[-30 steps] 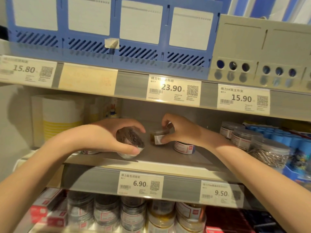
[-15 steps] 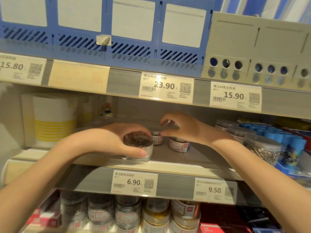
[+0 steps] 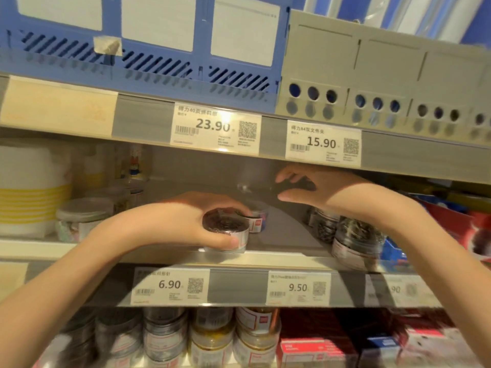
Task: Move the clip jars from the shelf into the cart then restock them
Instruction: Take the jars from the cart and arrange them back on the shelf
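Two bare forearms, left hand (image 3: pixel 170 224) and right hand (image 3: pixel 313 191): no sleeves, rings or watch are seen.

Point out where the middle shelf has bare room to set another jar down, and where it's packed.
Bare room: the grey shelf surface between the jar in the left hand and the clip jars at the right. Behind it, the shelf under the right hand looks open too, though blurred. Crowded: the far left, by the pastel jar and white-and-yellow stack.
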The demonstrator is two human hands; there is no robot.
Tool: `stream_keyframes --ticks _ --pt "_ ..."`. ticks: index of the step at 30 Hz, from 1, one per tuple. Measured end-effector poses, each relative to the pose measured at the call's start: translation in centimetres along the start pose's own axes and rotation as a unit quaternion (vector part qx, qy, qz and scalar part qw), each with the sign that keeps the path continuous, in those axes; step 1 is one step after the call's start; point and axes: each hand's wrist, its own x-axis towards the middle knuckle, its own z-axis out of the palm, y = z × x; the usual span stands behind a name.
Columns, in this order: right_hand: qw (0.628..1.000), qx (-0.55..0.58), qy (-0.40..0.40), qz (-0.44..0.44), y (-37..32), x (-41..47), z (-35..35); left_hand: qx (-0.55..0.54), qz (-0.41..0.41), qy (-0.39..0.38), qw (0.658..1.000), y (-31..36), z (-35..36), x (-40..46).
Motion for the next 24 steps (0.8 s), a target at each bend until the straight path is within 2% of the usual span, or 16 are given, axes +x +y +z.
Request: stream_keyframes --ticks 5,11,19,24 --pt "0.999 0.002 -0.021 0.049 1.6 -2.7 -0.9 0.000 0.041 0.007 0.999 1.8 1.0 2.1" --pt "0.997 0.020 0.006 0.073 2.6 -5.9 -1.9 0.023 0.056 0.020 0.998 3.6 2.5 5.3" --pt "0.997 -0.006 0.025 0.070 4.3 -8.5 -1.6 -0.004 0.060 0.045 0.997 5.4 4.4 8.0" --pt "0.997 -0.007 0.065 0.044 4.7 -9.2 -0.8 -0.031 0.043 0.071 0.996 5.4 4.6 8.1"
